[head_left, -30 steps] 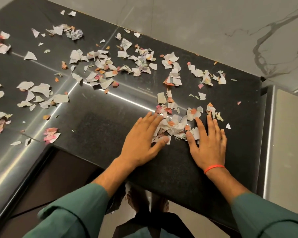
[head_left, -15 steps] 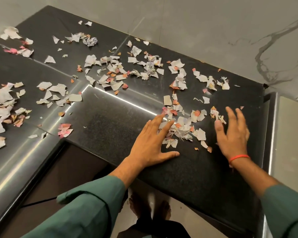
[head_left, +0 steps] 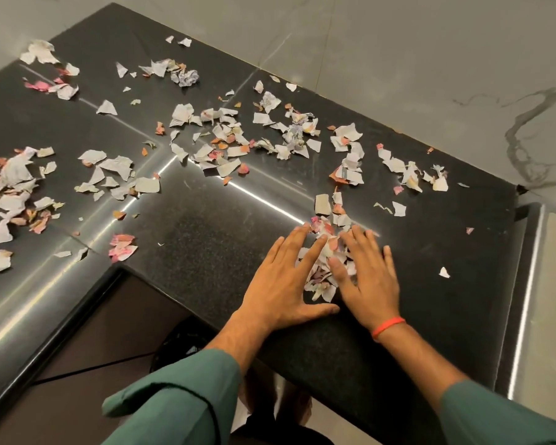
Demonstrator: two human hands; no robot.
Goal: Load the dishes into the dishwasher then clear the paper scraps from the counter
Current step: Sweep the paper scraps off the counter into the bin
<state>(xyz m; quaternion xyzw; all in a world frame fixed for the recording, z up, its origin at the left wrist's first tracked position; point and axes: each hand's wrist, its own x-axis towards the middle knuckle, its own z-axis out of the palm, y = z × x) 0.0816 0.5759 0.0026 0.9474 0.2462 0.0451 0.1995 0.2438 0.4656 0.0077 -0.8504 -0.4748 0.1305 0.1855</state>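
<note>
The left hand (head_left: 280,284) and right hand (head_left: 366,277) are lying flat on the black desk (head_left: 206,239), fingers straight, each grip holding nothing. They are pressing against a small heap of paper scraps (head_left: 321,271) between them, near the desk's front edge, while more scraps (head_left: 225,136) are lying scattered farther back.

Left hand (head_left: 281,284), right hand (head_left: 365,277) flat (fingers spread), thumbs near.

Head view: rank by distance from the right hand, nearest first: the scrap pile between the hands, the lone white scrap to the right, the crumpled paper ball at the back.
1. Scrap pile: touching the right hand, between it and the left hand.
2. Lone white scrap: to the hand's right, alone on the counter.
3. Crumpled paper ball: far back left, near the wall.
</note>
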